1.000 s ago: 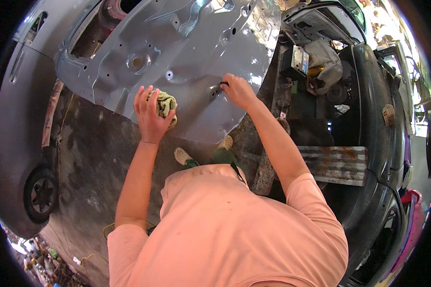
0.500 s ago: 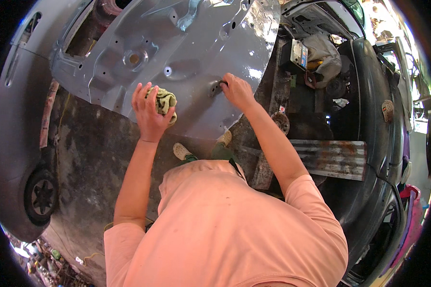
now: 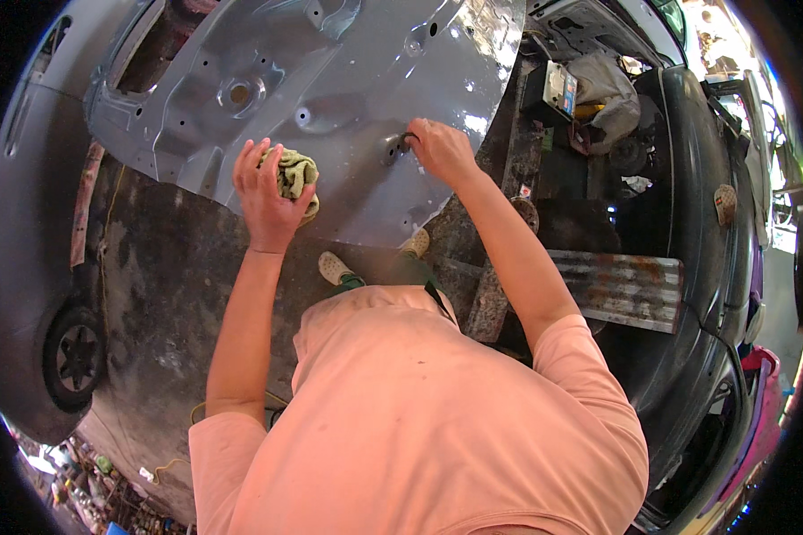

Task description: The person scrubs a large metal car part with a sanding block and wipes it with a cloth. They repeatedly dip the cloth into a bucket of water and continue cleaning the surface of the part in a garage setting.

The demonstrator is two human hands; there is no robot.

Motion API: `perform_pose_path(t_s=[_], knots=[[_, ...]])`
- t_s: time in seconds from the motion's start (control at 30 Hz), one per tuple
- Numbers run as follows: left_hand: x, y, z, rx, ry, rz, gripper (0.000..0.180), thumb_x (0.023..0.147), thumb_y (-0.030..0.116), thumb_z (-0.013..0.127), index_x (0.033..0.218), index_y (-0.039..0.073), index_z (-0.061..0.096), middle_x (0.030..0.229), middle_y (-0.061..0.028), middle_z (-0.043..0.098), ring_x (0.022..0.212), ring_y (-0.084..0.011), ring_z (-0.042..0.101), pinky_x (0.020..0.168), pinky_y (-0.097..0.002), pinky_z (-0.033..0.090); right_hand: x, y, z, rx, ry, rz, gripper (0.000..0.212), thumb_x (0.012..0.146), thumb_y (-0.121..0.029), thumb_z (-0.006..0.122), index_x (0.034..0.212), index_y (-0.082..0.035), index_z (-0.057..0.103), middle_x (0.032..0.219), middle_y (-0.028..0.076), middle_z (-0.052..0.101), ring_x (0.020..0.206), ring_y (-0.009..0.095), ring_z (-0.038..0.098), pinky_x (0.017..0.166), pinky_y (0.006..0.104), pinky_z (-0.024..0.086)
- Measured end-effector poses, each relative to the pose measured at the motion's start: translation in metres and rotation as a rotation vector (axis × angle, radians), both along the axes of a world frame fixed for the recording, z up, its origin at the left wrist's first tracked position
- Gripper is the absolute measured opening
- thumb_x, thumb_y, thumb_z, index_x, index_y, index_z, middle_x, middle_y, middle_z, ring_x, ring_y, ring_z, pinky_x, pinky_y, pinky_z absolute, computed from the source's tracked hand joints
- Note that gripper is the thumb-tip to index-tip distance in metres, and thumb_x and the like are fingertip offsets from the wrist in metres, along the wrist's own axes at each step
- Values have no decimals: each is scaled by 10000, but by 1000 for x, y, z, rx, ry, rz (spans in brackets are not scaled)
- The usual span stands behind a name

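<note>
A crumpled yellow-green cloth [image 3: 296, 175] is held in my left hand [image 3: 268, 201], its fingers curled round one side of it. This hand is over the near left edge of a large grey sheet-metal car panel [image 3: 348, 147], which has several holes and pressed-in shapes. My right hand [image 3: 441, 152] is closed at the panel's right part, fingertips together beside a small raised bracket with holes [image 3: 391, 149]. A dark bit shows at those fingertips, but I cannot make out what it is.
On the left stands a grey car [image 3: 27, 241] with its wheel [image 3: 73, 357]. To the right are a dark car body [image 3: 687, 205], a car battery [image 3: 555, 92], a grey bag [image 3: 605, 94] and a rusty corrugated metal sheet [image 3: 620, 290]. Clutter [image 3: 80, 490] lies at the lower left.
The whole view has shifted slightly, so the panel and both hands appear a little higher. My left hand keeps the cloth; my right hand stays closed by the bracket.
</note>
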State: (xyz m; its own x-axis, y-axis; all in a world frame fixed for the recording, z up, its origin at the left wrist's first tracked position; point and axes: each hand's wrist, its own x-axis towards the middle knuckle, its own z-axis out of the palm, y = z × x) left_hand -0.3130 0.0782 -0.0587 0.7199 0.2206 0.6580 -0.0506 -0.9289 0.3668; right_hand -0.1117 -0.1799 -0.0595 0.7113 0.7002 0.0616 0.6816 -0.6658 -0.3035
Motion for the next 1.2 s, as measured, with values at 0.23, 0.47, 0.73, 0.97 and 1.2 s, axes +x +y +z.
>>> perform_pose_path(t_s=[0.23,0.47,0.73,0.97,1.2], knots=[[1,0,-1,5,-9,14,702,804,319,840,1372,97,492,1417,-142,519,1383,-394,445,1149,-552,342,2,0,12,20,33,30,162,904,-204,666,967,-55,652,936,176,722,918,398,692,771,520,534],[3,-4,-1,17,-2,42,686,816,320,835,1370,100,496,1415,-134,523,1386,-386,445,1154,-546,337,-59,13,-36,473,651,-619,227,900,-204,659,956,16,651,816,160,725,760,304,705,713,415,538],[2,-8,2,21,-15,46,675,820,296,841,1371,89,511,1411,-137,533,1385,-379,447,1150,-529,340,-81,25,-19,583,775,-733,212,913,-191,670,916,21,655,754,97,718,631,174,676,608,354,525],[4,-8,4,16,-11,26,690,816,319,844,1375,89,511,1409,-135,527,1390,-374,439,1153,-529,332,-86,24,-30,601,704,-781,205,897,-183,669,956,13,666,856,158,732,806,309,711,726,418,535],[3,-7,-1,19,-17,32,686,835,354,826,1381,89,508,1406,-137,523,1384,-367,444,1162,-535,321,-97,30,-6,486,102,-360,149,915,-143,680,1003,-38,623,1018,176,649,986,409,633,812,508,506]])
